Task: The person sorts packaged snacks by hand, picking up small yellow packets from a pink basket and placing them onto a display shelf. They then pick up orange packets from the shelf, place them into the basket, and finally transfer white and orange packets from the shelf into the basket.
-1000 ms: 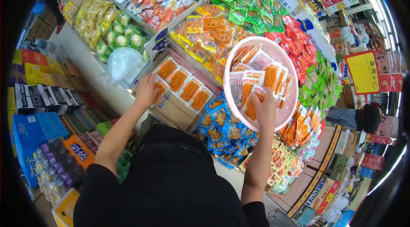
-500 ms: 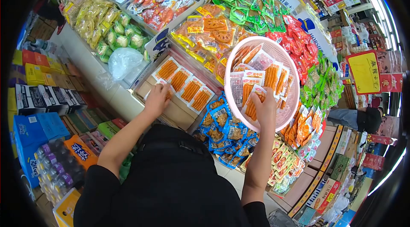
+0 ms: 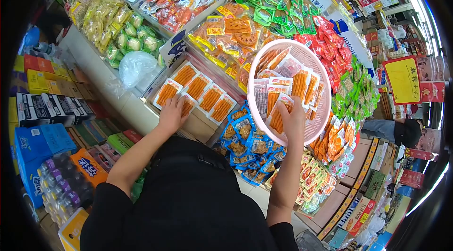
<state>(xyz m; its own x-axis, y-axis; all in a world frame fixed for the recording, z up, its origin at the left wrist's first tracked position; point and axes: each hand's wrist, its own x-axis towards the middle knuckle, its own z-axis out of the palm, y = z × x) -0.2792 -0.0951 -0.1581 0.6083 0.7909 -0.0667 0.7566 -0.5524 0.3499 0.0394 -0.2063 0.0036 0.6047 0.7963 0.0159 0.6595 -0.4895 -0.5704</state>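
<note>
My left hand (image 3: 171,115) is over an open cardboard-lined bin, its fingers closed on a clear packet of orange snack sticks (image 3: 188,104). Around it in the bin lie several like packets in rows, among them one at the left end (image 3: 167,92) and one at the right end (image 3: 221,109). My right hand (image 3: 291,116) reaches into a pink plastic basket (image 3: 252,91), with thumb and fingers gripping a packet of the same orange sticks (image 3: 277,120). More of these packets fill the basket, beside a greyish packet (image 3: 260,94).
Blue snack packets (image 3: 243,133) lie between bin and basket. Green-wrapped packets (image 3: 278,3) and red packets (image 3: 330,46) are piled behind the basket. A clear plastic bag (image 3: 137,68) rests left of the bin. Boxes (image 3: 42,149) stand at far left; a person (image 3: 401,130) is at far right.
My left hand has shifted slightly, and a packet now lies uncovered at the bin's left end, with another under my fingers. The right hand and basket look nearly still.
</note>
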